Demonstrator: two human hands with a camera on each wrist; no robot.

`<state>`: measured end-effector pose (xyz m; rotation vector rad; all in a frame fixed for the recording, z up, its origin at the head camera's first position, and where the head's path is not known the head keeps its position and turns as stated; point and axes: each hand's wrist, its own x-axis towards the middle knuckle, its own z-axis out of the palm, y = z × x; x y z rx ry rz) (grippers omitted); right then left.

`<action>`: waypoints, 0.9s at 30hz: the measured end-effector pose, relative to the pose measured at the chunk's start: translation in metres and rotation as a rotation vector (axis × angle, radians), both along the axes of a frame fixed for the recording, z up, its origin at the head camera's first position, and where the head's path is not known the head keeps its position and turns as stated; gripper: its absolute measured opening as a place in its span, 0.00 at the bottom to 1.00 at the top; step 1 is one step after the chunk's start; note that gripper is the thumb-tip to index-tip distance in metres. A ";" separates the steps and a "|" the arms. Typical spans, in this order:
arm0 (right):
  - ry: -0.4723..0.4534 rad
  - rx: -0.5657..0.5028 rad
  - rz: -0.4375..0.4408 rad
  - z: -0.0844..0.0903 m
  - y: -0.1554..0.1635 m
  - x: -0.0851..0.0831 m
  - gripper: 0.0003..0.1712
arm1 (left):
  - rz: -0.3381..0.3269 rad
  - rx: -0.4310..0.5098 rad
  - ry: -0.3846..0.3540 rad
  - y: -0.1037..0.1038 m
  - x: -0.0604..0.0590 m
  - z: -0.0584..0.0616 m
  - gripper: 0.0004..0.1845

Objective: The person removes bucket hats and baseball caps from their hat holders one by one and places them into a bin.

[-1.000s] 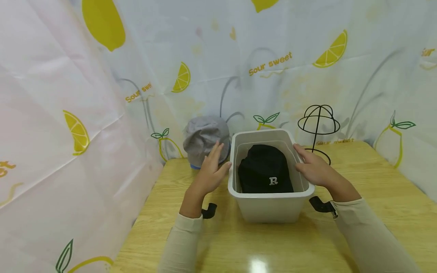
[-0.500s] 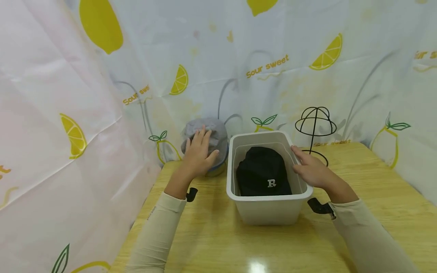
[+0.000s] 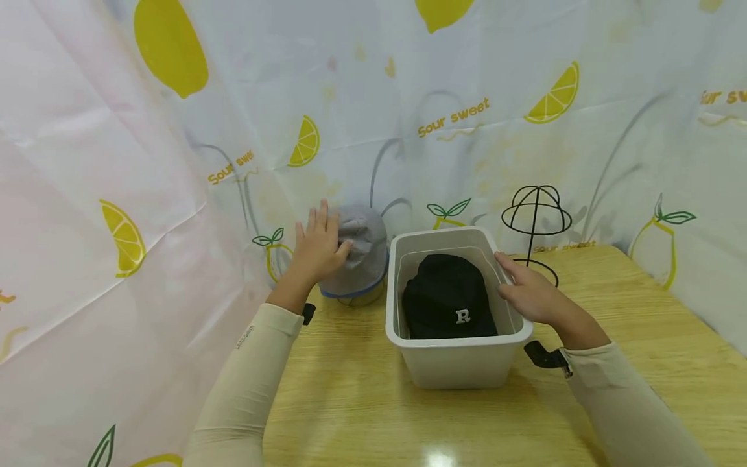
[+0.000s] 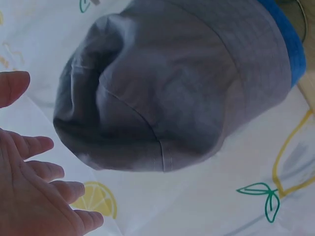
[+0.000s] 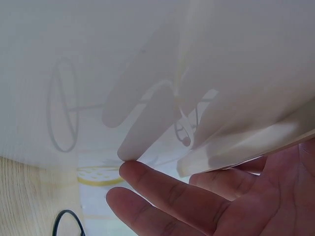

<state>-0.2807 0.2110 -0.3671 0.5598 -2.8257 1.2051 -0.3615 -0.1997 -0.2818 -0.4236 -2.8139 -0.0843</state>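
A grey hat (image 3: 363, 250) with a blue brim edge stands at the back of the wooden table (image 3: 362, 402), left of a white plastic bin (image 3: 458, 366). My left hand (image 3: 320, 241) is open against the hat's left side, fingers straight and spread. In the left wrist view the grey hat (image 4: 172, 88) fills the frame and the left hand (image 4: 34, 196) sits just beside it with a small gap. A black cap (image 3: 448, 298) with a white "R" lies in the bin. My right hand (image 3: 524, 292) rests flat on the bin's right wall; the right hand (image 5: 197, 201) lies straight-fingered against the bin wall (image 5: 197, 73).
A black wire hat stand (image 3: 537, 217) stands bare behind the bin at the right. Lemon-print sheeting (image 3: 146, 162) closes in the table on the left and at the back. Bare tabletop lies in front of the bin and to its right.
My left hand left the bin's left side, went back onto the grey hat, then slid round to the hat's left side. The right hand stayed on the bin.
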 end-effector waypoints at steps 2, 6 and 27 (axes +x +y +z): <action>-0.004 0.000 -0.003 0.000 0.000 0.001 0.42 | 0.010 -0.016 -0.003 -0.002 -0.004 0.004 0.42; -0.008 0.001 -0.006 0.000 0.000 0.001 0.42 | 0.021 -0.033 -0.009 -0.005 -0.010 0.012 0.42; 0.006 -0.010 -0.024 -0.002 -0.003 0.002 0.41 | -0.024 -0.089 -0.055 -0.031 -0.040 0.022 0.49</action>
